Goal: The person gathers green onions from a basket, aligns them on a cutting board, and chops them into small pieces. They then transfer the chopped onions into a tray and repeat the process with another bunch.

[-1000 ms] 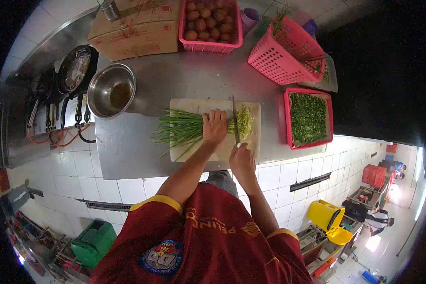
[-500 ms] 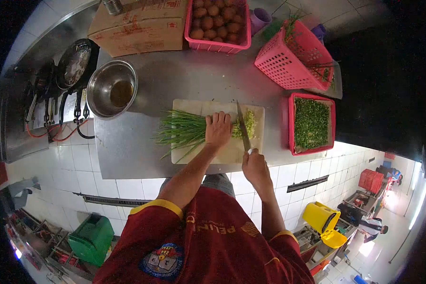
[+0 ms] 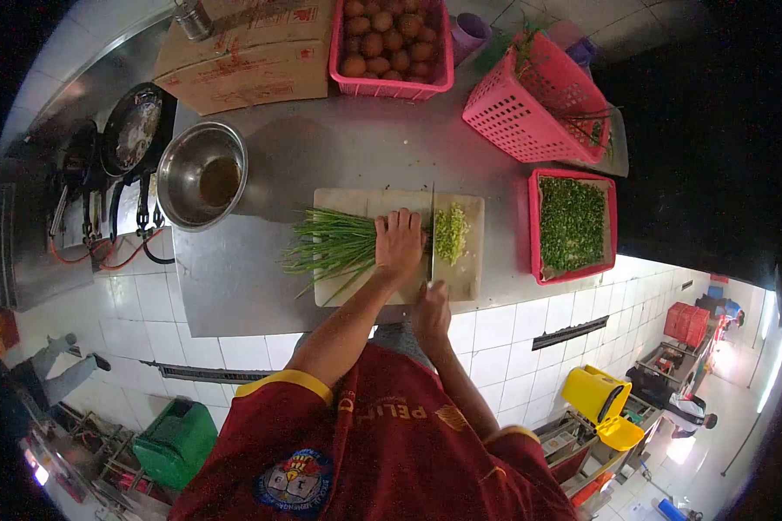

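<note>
Steel counter point(image 3: 339, 148) over white tiled wall point(image 3: 191, 343). Green bin point(image 3: 172, 440) and yellow bin point(image 3: 601, 401) on floor. Bright light at right.

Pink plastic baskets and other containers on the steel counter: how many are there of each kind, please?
Pink plastic baskets: 3 (one with brown round produce, one tipped on its side, one with chopped greens)
Round steel bowl: 1
Brown cardboard box: 1
Total: 5
</note>
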The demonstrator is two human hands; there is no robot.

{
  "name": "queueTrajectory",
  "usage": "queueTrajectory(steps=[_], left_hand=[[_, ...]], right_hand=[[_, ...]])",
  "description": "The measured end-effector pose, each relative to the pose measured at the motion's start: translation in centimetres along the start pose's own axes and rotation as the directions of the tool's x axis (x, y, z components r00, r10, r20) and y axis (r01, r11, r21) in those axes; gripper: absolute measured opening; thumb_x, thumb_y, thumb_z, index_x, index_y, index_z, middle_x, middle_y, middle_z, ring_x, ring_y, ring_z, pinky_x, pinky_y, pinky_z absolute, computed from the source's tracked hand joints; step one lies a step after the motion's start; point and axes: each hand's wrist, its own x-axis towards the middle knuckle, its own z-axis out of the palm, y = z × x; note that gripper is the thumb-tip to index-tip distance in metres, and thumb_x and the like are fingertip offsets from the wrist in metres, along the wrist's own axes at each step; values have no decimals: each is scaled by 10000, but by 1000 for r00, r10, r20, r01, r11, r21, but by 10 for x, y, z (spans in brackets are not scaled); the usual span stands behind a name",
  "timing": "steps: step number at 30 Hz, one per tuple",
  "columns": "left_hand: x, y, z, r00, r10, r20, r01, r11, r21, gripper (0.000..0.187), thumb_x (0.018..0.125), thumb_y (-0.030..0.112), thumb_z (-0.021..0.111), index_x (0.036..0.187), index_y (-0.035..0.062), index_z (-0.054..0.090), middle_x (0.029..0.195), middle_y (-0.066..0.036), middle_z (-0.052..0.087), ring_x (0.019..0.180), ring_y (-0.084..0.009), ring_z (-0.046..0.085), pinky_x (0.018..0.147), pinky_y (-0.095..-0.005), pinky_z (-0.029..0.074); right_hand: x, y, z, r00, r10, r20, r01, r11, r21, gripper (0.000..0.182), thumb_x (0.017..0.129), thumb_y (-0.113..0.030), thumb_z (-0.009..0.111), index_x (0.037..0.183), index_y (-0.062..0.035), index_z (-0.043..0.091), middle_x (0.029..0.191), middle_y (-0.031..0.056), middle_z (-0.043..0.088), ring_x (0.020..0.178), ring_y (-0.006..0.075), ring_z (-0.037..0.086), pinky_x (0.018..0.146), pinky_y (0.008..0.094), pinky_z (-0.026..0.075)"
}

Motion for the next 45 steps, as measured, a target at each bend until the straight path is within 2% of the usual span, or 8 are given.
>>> queueTrajectory(steps=[3,6,15,20,27,34,41,45], left_hand=[[-1,0,6,998,6,-60,-4,999,34,272,867,225,595,1061,43,539,1049,-141,487,1021,-308,484,936,-518,345],[-3,-2,8,992,43,-115,-36,997,64,269,872,232,587,1056,44,533,1037,-138,484,1009,-302,485,933,-509,347],[-2,-3,13,995,44,-90,-34,994,106,277,866,220,582,1069,37,541,1059,-122,507,1016,-283,481,920,-481,342],[-1,-4,13,991,53,-124,-41,995,95,291,868,230,594,1069,29,533,1039,-133,492,1025,-312,484,899,-505,358],[-4,-3,11,994,43,-101,-36,997,71,237,900,219,557,1051,37,554,1003,-128,504,996,-285,479,907,-479,344],[-4,-6,10,991,68,-119,-61,996,61,226,848,187,590,1002,27,549,963,-130,496,962,-295,495,889,-492,342],[-7,-6,14,971,96,-219,-71,990,121,252,853,181,587,1042,16,561,1003,-137,508,980,-295,497,874,-489,354],[-5,-6,20,988,56,-142,-46,996,76,265,861,182,579,1062,11,559,1034,-146,508,1010,-306,489,890,-498,352]], right_hand=[[21,-13,-14,986,107,126,-120,988,99,294,962,-244,465,994,47,433,779,327,611,786,521,598,664,576,475],[37,-26,-36,986,98,134,-85,991,-99,357,961,-252,459,1077,86,463,873,301,622,779,450,637,690,531,512],[-13,-37,-41,907,332,260,-303,942,-145,306,983,-259,422,1050,39,420,854,306,641,840,480,636,723,542,523],[21,-13,-7,987,82,135,-85,996,21,288,953,-214,462,1052,49,403,828,298,639,794,471,638,673,540,507],[27,-39,-57,979,110,172,-84,985,-151,313,960,-233,450,1045,68,448,935,321,624,874,464,628,773,560,491],[-9,-33,-36,893,338,297,-329,941,-84,370,975,-283,405,1106,64,408,891,327,632,886,472,629,788,552,494],[44,-10,-12,996,13,85,-13,1000,-1,370,947,-245,483,1086,94,434,814,318,632,806,472,636,682,519,523],[29,-40,-57,991,54,126,-34,987,-155,331,957,-243,456,1038,77,482,855,299,641,808,465,641,697,530,527]])
